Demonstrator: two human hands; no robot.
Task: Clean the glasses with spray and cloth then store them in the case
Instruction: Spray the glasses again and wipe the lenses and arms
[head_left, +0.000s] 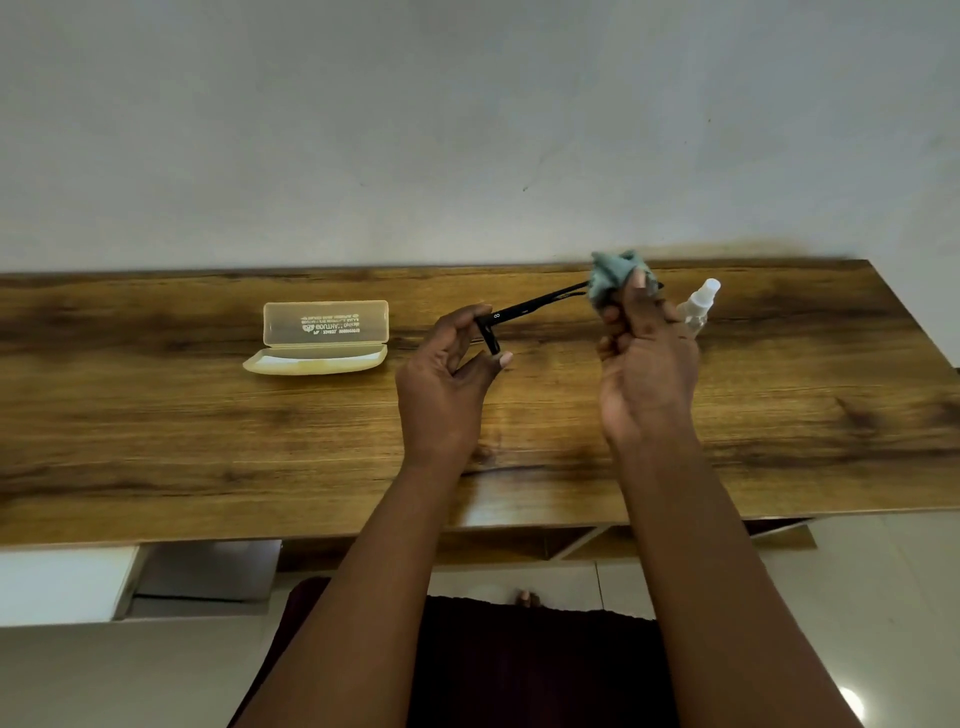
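Observation:
Black-framed glasses (530, 306) are held above the wooden table (208, 426). My left hand (447, 374) pinches the end of one temple arm. My right hand (647, 358) grips a grey-blue cloth (610, 275) bunched around the front of the glasses, so the lenses are hidden. A small clear spray bottle (698, 306) stands on the table just behind and to the right of my right hand. A translucent cream glasses case (319, 338) lies open on the table to the left of both hands, lid up, nothing inside.
A pale wall rises behind the table's far edge. The table's right edge ends near the frame's right side. Shelves under the tabletop and a light floor show below the near edge.

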